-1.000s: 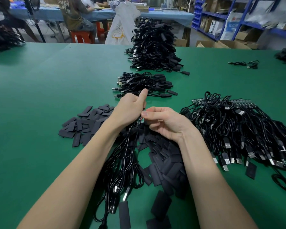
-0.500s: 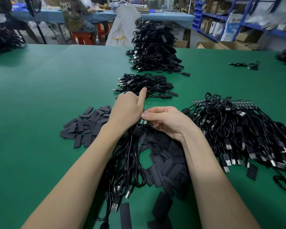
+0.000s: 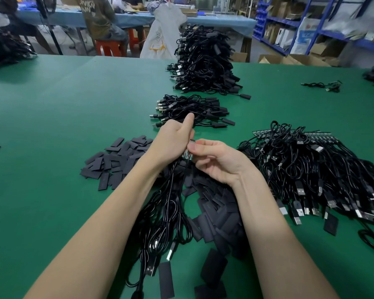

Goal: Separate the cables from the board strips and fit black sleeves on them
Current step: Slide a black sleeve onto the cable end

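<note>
Together, left hand (image 3: 173,141) and right hand (image 3: 216,160) both pinching a small board strip (image 3: 191,145) above the sleeves (image 3: 216,203).

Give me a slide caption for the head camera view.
Both hands, left hand and right hand, grip a board strip with hanging cables above black sleeves.

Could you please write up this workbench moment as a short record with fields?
Surface: green table
Left hand: grips small board strip, thumb up
Right hand: pinches same strip
Hanging below: bunch of black cables
Loose flat black sleeves: left pile
Unprocessed cables on strips: right
Finished sleeved cables: ahead
</note>
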Demonstrator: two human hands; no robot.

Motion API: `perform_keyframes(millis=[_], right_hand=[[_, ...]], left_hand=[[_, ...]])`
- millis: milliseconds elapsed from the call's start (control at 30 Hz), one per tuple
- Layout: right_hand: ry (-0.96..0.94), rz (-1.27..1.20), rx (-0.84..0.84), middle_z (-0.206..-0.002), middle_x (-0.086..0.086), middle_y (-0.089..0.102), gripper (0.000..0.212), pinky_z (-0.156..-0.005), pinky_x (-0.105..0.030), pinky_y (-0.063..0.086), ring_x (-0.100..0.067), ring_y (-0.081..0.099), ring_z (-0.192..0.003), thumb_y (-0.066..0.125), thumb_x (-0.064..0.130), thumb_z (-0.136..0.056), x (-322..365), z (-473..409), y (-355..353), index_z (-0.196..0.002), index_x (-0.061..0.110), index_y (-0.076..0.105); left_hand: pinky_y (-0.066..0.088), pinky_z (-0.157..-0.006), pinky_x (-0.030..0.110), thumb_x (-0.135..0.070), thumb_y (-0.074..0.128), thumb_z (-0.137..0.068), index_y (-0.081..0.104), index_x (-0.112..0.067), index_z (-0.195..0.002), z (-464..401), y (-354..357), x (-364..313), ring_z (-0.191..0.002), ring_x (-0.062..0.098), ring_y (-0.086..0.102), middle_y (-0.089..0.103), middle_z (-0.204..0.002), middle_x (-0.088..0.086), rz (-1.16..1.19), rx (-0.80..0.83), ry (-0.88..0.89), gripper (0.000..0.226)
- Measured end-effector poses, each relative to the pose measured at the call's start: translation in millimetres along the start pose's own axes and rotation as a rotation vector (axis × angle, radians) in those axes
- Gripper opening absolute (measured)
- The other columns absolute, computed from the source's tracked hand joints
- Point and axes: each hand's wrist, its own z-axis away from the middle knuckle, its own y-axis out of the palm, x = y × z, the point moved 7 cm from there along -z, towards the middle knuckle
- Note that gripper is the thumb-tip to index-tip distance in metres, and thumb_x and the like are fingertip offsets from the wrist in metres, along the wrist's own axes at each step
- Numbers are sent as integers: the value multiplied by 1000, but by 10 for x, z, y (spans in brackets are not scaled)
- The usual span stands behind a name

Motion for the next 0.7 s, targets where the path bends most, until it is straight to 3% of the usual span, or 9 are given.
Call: perform_keyframes(millis=[67, 133, 233, 300, 367, 467, 567, 633, 700], right_hand=[[-7, 19, 29, -60, 4, 57, 17, -42, -9, 33, 0, 44, -47, 71, 4, -70, 16, 6, 39, -56, 15, 70], [-14, 69, 40, -60, 4, 58, 15, -43, -9, 38, 0, 47, -48, 74, 7, -69, 52, 34, 51, -58, 16, 72], [-11, 213, -2, -71, 1, 64, 11, -45, -10, 41, -3, 51, -54, 81, 13, -64, 149, 80, -42, -64, 19, 72], [7, 325, -81, -79, -1, 67, 17, -46, -11, 44, -3, 54, -56, 85, 18, -62, 185, 102, -169, -74, 18, 72], [16, 362, -169, -80, -1, 69, 19, -49, -12, 48, -4, 59, -59, 86, 18, -66, 207, 110, -287, -80, 17, 72], [21, 318, -215, -80, -3, 74, 9, -60, -16, 56, -8, 70, -68, 82, 13, -80, 210, 113, -380, -86, 13, 75], [-14, 284, -188, -87, -10, 77, 10, -68, -18, 59, -17, 76, -81, 71, 11, -92, 257, 148, -416, -99, 5, 74], [-42, 352, -180, -90, -12, 78, 13, -70, -21, 60, -23, 77, -85, 67, 12, -96, 310, 193, -422, -105, 3, 72], [-67, 550, -225, -90, -13, 78, 13, -66, -24, 61, -22, 77, -82, 70, 15, -96, 386, 239, -458, -103, 5, 73]], left_hand=[[20, -47, 27, -45, 35, -109, 28, -22, -46, -10, -29, -8, -45, 14, 19, 24, -44, -8, 131, 8, 25, 67], [22, -43, 22, -52, 36, -106, 32, -20, -42, -39, -86, 7, -41, 13, 24, 25, -41, -6, 110, -16, 29, 72], [35, -53, 23, -60, 34, -104, 50, -16, -40, -66, -156, 120, -44, 10, 46, 41, -36, -5, -235, -30, -42, 79], [41, -67, 30, -63, 33, -102, 63, -17, -54, -33, -235, 237, -66, 21, 60, 59, -52, -4, -554, -67, -130, 73], [44, -72, 33, -57, 38, -103, 67, -19, -73, -13, -248, 232, -78, 22, 62, 65, -70, -5, -642, -89, -63, 56], [46, -74, 28, -44, 56, -100, 67, -23, -89, -35, -232, 125, -76, 8, 61, 66, -81, -12, -314, -24, 17, 26], [56, -81, 32, -36, 65, -97, 67, -17, -99, 30, 14, 163, -73, 10, 60, 69, -85, -5, 136, 331, -169, 19], [56, -81, 32, -22, 69, -95, 65, -12, -102, 90, 111, 183, -71, 14, 57, 66, -80, 1, 192, 409, -209, 14], [57, -74, 29, -10, 69, -94, 65, -9, -100, 90, 105, 189, -68, 14, 59, 65, -72, -1, 198, 357, -201, 7]])
